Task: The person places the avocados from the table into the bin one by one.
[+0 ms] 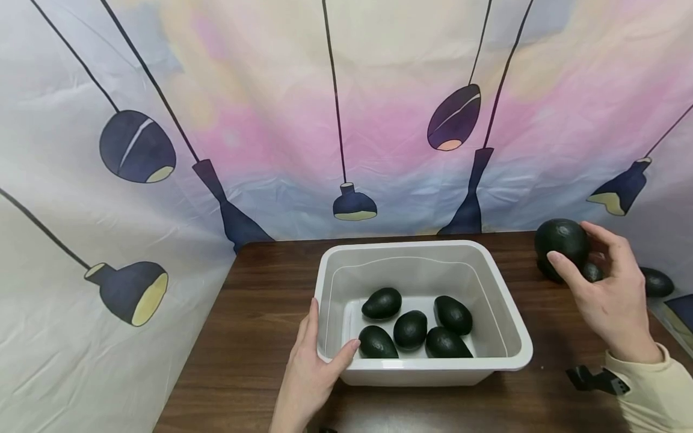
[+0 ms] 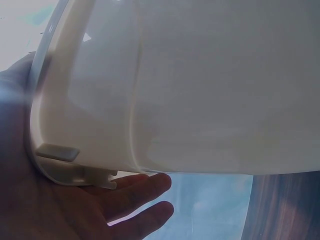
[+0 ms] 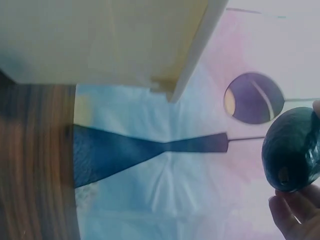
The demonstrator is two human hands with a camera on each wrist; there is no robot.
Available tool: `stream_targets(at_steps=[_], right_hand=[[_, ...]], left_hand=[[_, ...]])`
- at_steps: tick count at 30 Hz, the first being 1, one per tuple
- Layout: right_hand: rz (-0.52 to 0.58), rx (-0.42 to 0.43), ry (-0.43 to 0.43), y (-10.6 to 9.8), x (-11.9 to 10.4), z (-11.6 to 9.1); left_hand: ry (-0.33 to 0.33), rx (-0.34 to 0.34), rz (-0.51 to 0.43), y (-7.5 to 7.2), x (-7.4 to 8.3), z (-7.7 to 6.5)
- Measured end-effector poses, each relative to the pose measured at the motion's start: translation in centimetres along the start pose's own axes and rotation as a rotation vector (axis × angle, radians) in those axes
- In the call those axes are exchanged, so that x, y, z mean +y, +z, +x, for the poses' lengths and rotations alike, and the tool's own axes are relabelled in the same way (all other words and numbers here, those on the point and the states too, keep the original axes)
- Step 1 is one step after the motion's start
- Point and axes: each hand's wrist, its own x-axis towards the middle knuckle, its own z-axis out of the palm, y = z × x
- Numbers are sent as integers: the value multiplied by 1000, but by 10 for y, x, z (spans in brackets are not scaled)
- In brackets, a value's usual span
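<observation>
My right hand holds a dark green avocado between thumb and fingers, raised over the right back of the table. The same avocado shows at the right edge of the right wrist view, fingertips against its underside. A white plastic bin stands mid-table with several avocados lying on its floor. At the bin's front left corner my left hand grips the rim, thumb over the front edge and fingers along the left side. In the left wrist view, fingers reach past the bin's outer wall.
More avocados lie on the wooden table at the right, partly hidden behind the right hand; one avocado sits near the right edge. A cloth printed with lamps hangs behind the table. A black strap piece is by the right sleeve.
</observation>
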Motion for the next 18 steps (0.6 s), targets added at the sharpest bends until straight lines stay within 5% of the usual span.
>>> stream_targets(at_steps=[11, 18], right_hand=[[181, -61, -213, 1, -28, -7], [139, -183, -271, 7, -44, -17]], left_hand=[[12, 3, -1, 0, -2, 0], [20, 9, -3, 1, -2, 1]])
